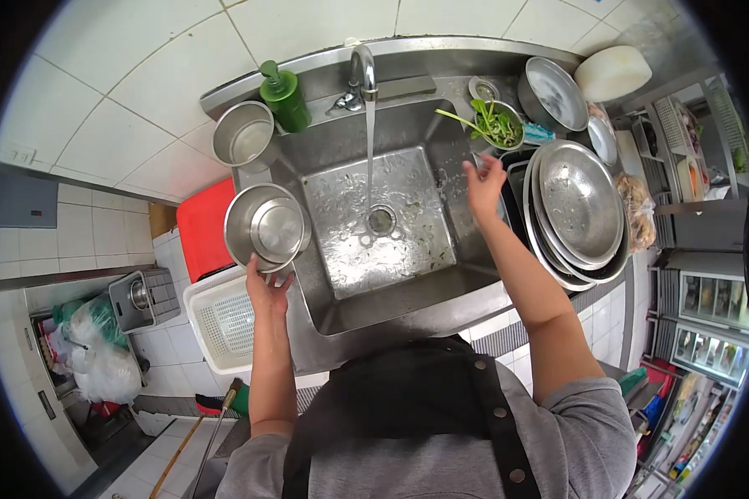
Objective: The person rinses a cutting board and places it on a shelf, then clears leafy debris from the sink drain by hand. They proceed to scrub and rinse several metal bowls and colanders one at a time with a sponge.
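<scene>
Presently my left hand (268, 294) touches the near rim of a steel pot (263, 226) at the left edge of the sink (349, 270); I can't tell if it grips. My right hand (484, 190) hovers empty and loosely spread by the right edge, near stacked bowls (581, 200).

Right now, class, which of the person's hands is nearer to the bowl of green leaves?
Right. The right hand is close by, on the near side of the bowl of green leaves; the left hand is farther off, across the sink, at the steel pot.
</scene>
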{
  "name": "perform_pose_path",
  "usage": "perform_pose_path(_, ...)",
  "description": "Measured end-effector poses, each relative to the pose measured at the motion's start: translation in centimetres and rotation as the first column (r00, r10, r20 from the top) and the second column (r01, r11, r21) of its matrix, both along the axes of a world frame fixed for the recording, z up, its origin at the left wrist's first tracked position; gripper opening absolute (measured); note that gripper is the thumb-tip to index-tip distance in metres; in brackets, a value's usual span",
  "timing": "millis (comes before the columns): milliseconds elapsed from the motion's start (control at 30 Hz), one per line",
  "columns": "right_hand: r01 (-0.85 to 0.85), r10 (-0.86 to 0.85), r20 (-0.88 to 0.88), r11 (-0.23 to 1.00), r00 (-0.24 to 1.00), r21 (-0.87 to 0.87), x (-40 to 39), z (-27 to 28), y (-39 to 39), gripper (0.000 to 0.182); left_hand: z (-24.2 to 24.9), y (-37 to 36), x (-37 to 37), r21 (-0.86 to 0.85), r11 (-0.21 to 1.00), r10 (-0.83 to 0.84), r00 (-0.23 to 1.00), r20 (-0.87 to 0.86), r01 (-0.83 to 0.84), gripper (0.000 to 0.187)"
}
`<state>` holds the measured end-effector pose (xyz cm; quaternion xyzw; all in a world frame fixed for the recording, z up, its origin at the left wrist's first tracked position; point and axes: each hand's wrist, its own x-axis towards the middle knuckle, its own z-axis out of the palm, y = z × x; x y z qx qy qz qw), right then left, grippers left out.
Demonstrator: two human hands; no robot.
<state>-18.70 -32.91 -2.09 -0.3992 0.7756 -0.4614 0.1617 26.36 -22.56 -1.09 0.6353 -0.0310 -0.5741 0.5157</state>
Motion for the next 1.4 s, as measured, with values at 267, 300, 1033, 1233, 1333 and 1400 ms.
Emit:
perform_pose_path(267, 0.047, -0.047, -0.28, 0.999, 0.959, -0.01, -7.7, -3.1, -4.8, 0.039, 2.1, 1.6, -5.2, 0.036, 0.986, 0.164, 0.954, -0.252, -0.161, 0.112)
perform_pose_path(300, 0.048, -0.066, -0.407, 0.997, 0.911, -0.055, -8.3, -4.0, -5.1, 0.04, 2.3, 1.6, -5.4, 0.044, 0.978, 0.208, 0.938, -0.278, -0.204, 0.115)
perform_pose_path(1033, -0.571, 0.551, 0.257, 0.821, 0.794, 0.002, 2.5, 9.0, 27.9, 0.031, -1.4, -1.5, -18.2, -0.242, 0.859, -0.469, 0.883, -0.015, 0.452, 0.054)
perform_pose_path(1233, -0.299, 0.294, 0.342, 0.953, 0.893, -0.038, 4.7, 7.2, 33.7, 0.03, -1.2, -24.1, -20.8, -0.345, 0.894, 0.264, 0.958, -0.115, -0.288, 0.025)
perform_pose_path(1333, -0.145, 0.143, 0.307, 0.989, 0.941, -0.014, 3.2, 8.6, 35.7, 0.026, -7.7, -32.5, -18.7, -0.262, 0.965, -0.071, 0.975, -0.209, 0.014, 0.029)
perform_pose_path(1400, -0.115, 0.114, 0.056, 0.993, 0.992, 0.023, 1.2, 8.0, 37.8, 0.029, -9.1, -35.5, -17.4, -0.424, 0.87, -0.368, 0.904, -0.217, 0.252, 0.031)
